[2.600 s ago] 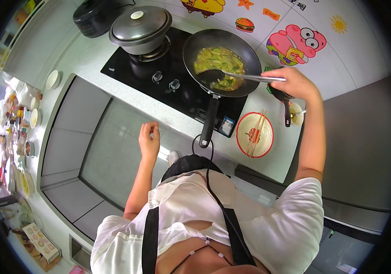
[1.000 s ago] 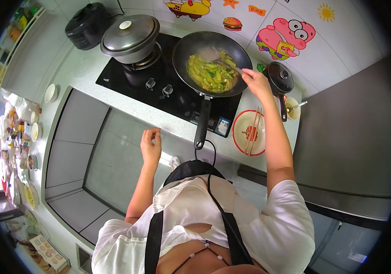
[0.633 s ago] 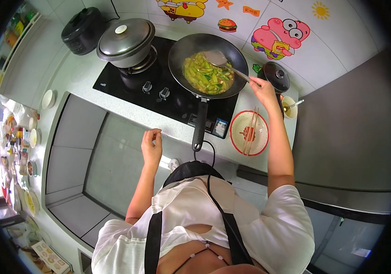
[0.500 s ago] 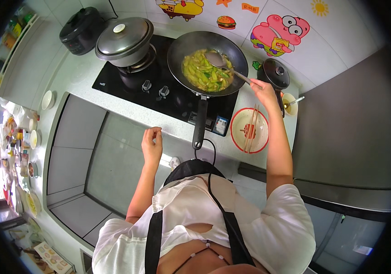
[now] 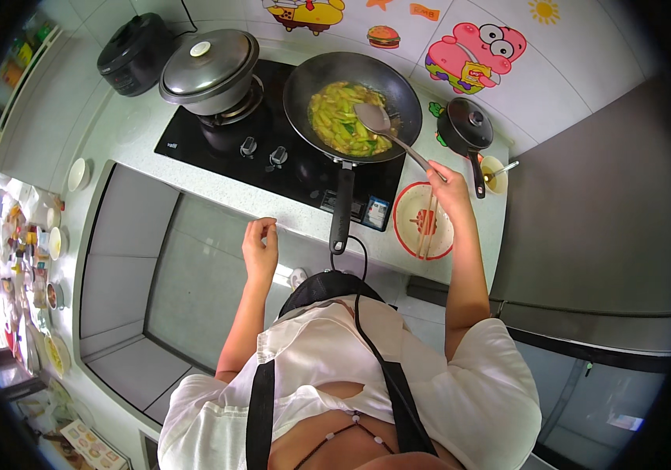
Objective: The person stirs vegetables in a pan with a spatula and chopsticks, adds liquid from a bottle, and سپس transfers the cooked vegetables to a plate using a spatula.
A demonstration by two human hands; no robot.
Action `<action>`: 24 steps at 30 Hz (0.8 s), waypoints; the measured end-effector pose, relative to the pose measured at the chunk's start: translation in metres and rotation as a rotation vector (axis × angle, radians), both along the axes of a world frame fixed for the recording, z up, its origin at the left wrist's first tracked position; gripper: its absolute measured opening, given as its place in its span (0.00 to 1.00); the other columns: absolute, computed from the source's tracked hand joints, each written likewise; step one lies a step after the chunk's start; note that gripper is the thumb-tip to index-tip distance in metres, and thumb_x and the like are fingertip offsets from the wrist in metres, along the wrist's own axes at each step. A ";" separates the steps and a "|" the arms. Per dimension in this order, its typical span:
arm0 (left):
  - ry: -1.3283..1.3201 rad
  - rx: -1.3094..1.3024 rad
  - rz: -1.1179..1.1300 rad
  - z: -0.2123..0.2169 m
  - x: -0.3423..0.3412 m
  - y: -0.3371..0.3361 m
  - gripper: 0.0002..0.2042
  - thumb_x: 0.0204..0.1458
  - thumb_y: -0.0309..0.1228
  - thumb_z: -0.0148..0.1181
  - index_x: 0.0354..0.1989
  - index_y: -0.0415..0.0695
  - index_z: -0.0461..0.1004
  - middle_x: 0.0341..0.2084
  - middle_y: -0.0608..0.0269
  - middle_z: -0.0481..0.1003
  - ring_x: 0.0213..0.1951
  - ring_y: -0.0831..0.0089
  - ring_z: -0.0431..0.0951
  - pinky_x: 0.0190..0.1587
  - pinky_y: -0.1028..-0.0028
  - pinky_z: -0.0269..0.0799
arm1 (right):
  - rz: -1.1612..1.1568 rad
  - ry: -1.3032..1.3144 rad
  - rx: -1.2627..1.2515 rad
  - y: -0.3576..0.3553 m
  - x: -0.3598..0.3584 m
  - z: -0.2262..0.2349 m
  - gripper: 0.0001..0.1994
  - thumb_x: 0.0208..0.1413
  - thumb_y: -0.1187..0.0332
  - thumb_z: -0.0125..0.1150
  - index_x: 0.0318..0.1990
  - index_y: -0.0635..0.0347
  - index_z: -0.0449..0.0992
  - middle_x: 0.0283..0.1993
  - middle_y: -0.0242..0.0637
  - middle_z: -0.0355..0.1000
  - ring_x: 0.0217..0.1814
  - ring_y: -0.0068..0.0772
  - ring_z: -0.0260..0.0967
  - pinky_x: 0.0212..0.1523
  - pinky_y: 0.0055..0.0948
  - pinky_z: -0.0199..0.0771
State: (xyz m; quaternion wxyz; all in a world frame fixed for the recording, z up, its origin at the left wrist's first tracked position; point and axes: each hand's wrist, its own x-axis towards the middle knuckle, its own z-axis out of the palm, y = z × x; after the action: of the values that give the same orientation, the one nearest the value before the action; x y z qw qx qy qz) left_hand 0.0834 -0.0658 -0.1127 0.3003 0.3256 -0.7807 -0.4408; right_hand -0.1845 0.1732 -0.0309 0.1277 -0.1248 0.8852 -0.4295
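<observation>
- One spatula [image 5: 380, 124] is what my right hand [image 5: 449, 190] is clamped on; its long axis slants from the blade, far and left, to my grip, near and right.
- The blade sits over the food [image 5: 335, 117], inside the pan [image 5: 406, 98]; whether it touches the food I cannot tell.
- My right hand is nearer to the food, which lies far and left of it; I judge that this slant matters most.
- My left hand [image 5: 260, 244] is well apart, in front of the surface [image 5: 132, 129], its fingers curled; I see nothing in it, but cannot tell how tightly it is closed.
- The pan's handle points near, between my hands.
- Compared with half a second ago, my right hand has come nearer, to the far rim of the bowl [image 5: 447, 249], and the blade has also shifted nearer. My left hand has barely moved.
</observation>
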 end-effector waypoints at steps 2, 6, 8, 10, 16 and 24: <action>-0.005 -0.005 0.000 0.002 -0.001 0.000 0.03 0.48 0.21 0.53 0.32 0.39 0.71 0.28 0.59 0.71 0.31 0.71 0.74 0.37 0.76 0.70 | -0.002 0.012 -0.019 -0.001 0.001 0.000 0.17 0.50 0.62 0.55 0.47 0.59 0.72 0.30 0.37 0.74 0.28 0.23 0.67 0.33 0.23 0.67; -0.007 -0.030 0.010 0.002 0.004 -0.002 0.03 0.48 0.21 0.53 0.31 0.38 0.71 0.27 0.59 0.71 0.30 0.71 0.73 0.36 0.76 0.70 | -0.070 -0.059 -0.131 0.002 -0.005 -0.008 0.17 0.51 0.61 0.55 0.47 0.57 0.73 0.23 0.29 0.67 0.22 0.18 0.59 0.24 0.21 0.63; 0.014 -0.039 0.007 -0.002 0.005 -0.003 0.03 0.48 0.21 0.53 0.31 0.38 0.71 0.27 0.59 0.71 0.30 0.71 0.73 0.36 0.76 0.70 | -0.089 -0.038 -0.146 -0.003 -0.020 -0.011 0.17 0.51 0.60 0.55 0.47 0.57 0.73 0.21 0.26 0.63 0.20 0.16 0.56 0.22 0.20 0.60; 0.014 -0.030 0.010 -0.002 0.005 -0.003 0.03 0.48 0.21 0.53 0.31 0.38 0.70 0.27 0.59 0.71 0.30 0.71 0.73 0.36 0.76 0.70 | -0.078 -0.049 -0.179 -0.018 -0.030 -0.011 0.17 0.51 0.60 0.56 0.47 0.56 0.73 0.22 0.27 0.65 0.20 0.17 0.58 0.23 0.21 0.62; -0.002 -0.008 0.006 0.001 0.007 0.000 0.03 0.48 0.21 0.53 0.31 0.38 0.71 0.28 0.59 0.71 0.31 0.71 0.73 0.37 0.76 0.70 | 0.054 0.026 -0.113 -0.068 -0.048 -0.030 0.18 0.50 0.58 0.55 0.47 0.57 0.73 0.35 0.40 0.74 0.33 0.28 0.70 0.37 0.25 0.68; 0.005 -0.018 -0.002 -0.001 0.005 -0.002 0.03 0.48 0.21 0.53 0.31 0.39 0.71 0.27 0.59 0.71 0.31 0.70 0.74 0.37 0.76 0.70 | 0.315 0.125 0.053 -0.057 -0.014 0.005 0.18 0.50 0.60 0.56 0.48 0.53 0.72 0.34 0.38 0.73 0.32 0.25 0.67 0.35 0.23 0.66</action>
State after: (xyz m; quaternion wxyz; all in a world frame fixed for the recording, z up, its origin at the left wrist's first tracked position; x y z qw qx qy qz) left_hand 0.0884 -0.0680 -0.1139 0.3048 0.3210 -0.7843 -0.4347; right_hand -0.1983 0.1167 -0.0258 0.1415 -0.2851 0.8719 -0.3722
